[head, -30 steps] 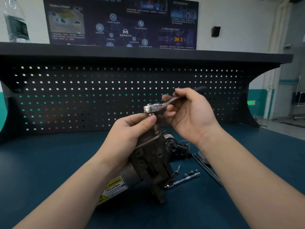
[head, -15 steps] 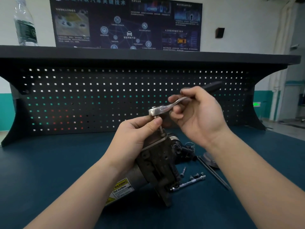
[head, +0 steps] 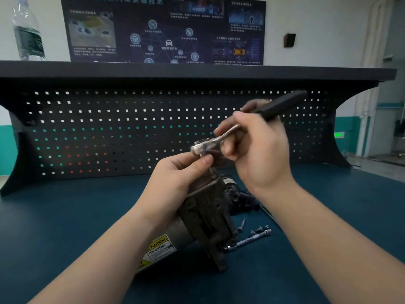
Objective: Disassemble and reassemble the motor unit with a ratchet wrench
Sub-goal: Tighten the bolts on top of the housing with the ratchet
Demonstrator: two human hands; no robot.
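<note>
The motor unit (head: 203, 218), dark and grimy with a yellow warning label, stands tilted on the blue bench. My left hand (head: 175, 178) grips its upper end, thumb and fingers closed round the socket just under the wrench head. The ratchet wrench (head: 221, 137), chrome with a black handle, sits on a long bolt (head: 212, 172) sticking up from the unit. My right hand (head: 256, 150) holds the wrench by its shank and handle, which points up and to the right.
An extension bar (head: 249, 240), loose bolts (head: 242, 224) and small sockets lie on the bench right of the unit. A thin rod (head: 266, 212) shows behind my right wrist. The black pegboard (head: 109, 132) backs the bench; a water bottle (head: 27, 31) stands on its shelf.
My right hand has swung the wrench handle further away and to the right. My left hand keeps its hold on the unit's top. The view has shifted slightly.
</note>
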